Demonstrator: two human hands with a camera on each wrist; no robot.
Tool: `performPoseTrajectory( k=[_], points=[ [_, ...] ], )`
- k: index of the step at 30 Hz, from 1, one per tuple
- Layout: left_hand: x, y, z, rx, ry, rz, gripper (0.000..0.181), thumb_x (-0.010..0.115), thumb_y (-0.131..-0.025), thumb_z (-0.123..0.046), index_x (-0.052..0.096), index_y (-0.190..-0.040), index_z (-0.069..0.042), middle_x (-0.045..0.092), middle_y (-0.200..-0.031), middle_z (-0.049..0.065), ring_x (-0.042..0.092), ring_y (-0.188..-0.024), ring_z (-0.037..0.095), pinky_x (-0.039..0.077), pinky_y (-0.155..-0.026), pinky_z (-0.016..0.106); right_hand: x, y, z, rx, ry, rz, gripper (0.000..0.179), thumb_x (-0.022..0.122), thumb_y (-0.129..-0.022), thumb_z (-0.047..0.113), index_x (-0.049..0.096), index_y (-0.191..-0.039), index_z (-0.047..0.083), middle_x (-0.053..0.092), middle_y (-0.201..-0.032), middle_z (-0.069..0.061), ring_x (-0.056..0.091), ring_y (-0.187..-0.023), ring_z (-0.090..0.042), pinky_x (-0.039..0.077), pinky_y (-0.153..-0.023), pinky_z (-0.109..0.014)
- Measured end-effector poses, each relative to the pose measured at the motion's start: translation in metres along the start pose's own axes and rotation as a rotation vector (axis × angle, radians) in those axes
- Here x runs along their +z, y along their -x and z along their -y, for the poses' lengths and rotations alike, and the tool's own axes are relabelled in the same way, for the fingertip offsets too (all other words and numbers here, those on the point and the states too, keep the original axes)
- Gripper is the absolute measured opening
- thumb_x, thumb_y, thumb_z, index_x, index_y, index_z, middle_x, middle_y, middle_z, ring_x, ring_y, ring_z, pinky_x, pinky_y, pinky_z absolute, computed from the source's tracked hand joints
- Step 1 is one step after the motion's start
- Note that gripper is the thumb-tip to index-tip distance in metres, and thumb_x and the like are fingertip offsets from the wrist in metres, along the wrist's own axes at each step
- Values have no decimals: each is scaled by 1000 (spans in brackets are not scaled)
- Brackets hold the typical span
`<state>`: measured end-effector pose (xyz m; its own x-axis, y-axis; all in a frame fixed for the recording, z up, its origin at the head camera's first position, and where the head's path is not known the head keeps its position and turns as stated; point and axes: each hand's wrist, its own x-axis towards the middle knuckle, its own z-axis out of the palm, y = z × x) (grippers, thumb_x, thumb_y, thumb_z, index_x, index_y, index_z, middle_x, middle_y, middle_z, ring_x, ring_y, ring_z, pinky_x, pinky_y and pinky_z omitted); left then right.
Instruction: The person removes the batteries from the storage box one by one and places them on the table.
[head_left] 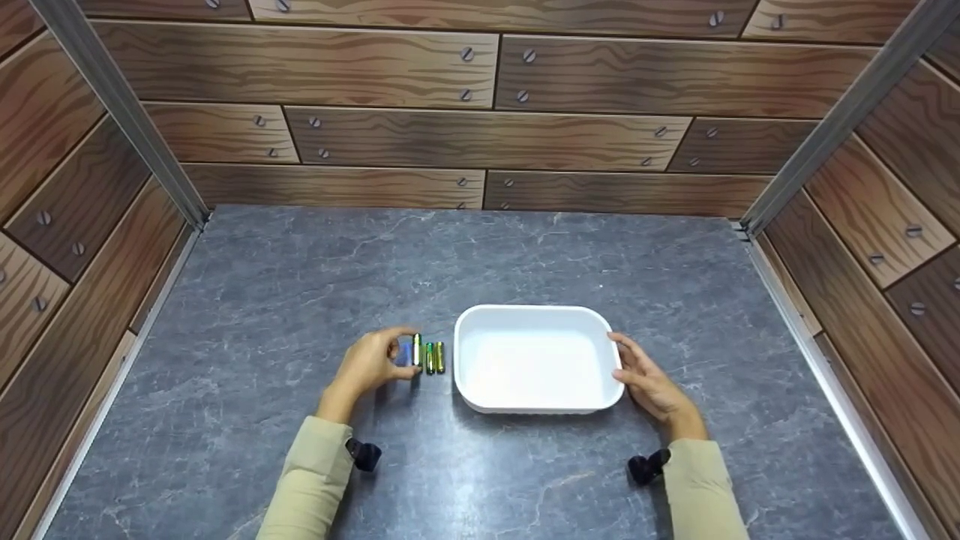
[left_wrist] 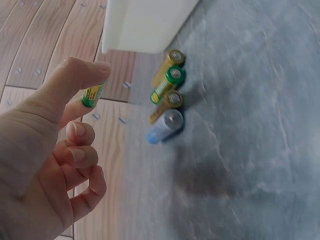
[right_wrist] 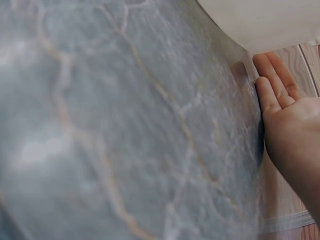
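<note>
A white rectangular tray (head_left: 480,330) stands empty on the grey stone-look tabletop (head_left: 300,285). Just left of it lie several AA batteries (head_left: 433,358) side by side: green-and-gold ones (left_wrist: 169,84) and a silver-blue one (left_wrist: 165,126). My left hand (head_left: 395,351) hovers beside them and pinches one more green-and-yellow battery (left_wrist: 92,95) between thumb and forefinger (left_wrist: 95,75). My right hand (head_left: 634,360) rests with straight fingers (right_wrist: 272,80) against the tray's right wall (right_wrist: 265,20). The tray's near corner (left_wrist: 145,25) shows in the left wrist view.
Wood-plank panels (head_left: 480,135) wall in the tabletop at the back and both sides, with metal corner posts (head_left: 825,127). Bare tabletop stretches behind the tray and to the far left and right.
</note>
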<state>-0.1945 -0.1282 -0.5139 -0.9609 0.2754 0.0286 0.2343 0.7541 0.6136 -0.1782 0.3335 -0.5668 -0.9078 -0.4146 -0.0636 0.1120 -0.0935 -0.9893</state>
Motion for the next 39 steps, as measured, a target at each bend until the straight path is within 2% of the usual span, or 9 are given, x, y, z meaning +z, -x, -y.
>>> performPoseTrajectory(
  k=[14, 31, 34, 39],
  points=[
    [3, 3, 16, -68, -12, 7, 57, 85, -68, -22, 66, -121, -17, 58, -71, 3, 41, -61, 10, 34, -57, 27, 1, 0, 0, 20, -4, -12, 55, 53, -94, 1, 37, -138, 31, 46, -132, 17, 48, -121, 5, 41, -99, -16],
    [5, 3, 30, -138, -80, 34, 56, 86, -67, -22, 66, -119, -19, 49, -69, -3, 41, -61, 12, 30, -56, 26, 1, 1, 0, -13, -10, 11, 57, 52, -94, 0, 36, -140, 28, 46, -134, 19, 48, -122, 7, 41, -98, -15],
    [6, 2, 32, -155, -96, 42, 59, 86, -67, -23, 65, -122, -19, 50, -71, -2, 42, -64, 13, 31, -57, 27, 1, 0, 0, -26, -21, 20, 57, 52, -94, -1, 36, -140, 28, 47, -134, 17, 49, -121, 5, 42, -98, -16],
    [7, 1, 36, -163, -123, 49, 62, 86, -67, -25, 64, -125, -17, 55, -74, 1, 48, -69, 17, 39, -62, 34, 1, -1, -1, -46, -40, 30, 56, 51, -94, -2, 38, -139, 28, 49, -135, 17, 50, -121, 4, 43, -98, -17]
  ],
)
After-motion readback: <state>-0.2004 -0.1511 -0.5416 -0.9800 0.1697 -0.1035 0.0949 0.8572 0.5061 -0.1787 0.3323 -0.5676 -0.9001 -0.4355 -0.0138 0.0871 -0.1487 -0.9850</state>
